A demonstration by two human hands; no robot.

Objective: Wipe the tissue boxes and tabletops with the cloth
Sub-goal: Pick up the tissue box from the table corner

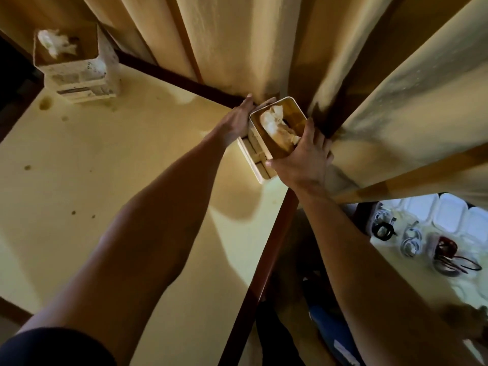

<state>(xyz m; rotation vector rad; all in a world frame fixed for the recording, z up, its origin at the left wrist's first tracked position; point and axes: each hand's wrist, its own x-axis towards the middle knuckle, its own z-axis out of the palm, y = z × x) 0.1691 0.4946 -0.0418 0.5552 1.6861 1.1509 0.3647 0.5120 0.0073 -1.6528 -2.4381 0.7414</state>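
Both your hands hold the near tissue box at the table's far right corner: left hand flat-fingered against its side, right hand curled round the near end. No cloth visible (possibly hidden). Next, fetch it; second box waits far left.

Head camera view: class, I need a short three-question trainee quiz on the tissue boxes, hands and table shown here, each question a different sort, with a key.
1. True or false: both hands touch the near tissue box.
2. Where does the other tissue box stand? A) far left of the table B) on the floor C) in the right hand
3. Fill in: the curtain hangs ____ the near tissue box.

Key: 1 true, left hand on its left side, right hand gripping its near right corner; 2 A; 3 behind.
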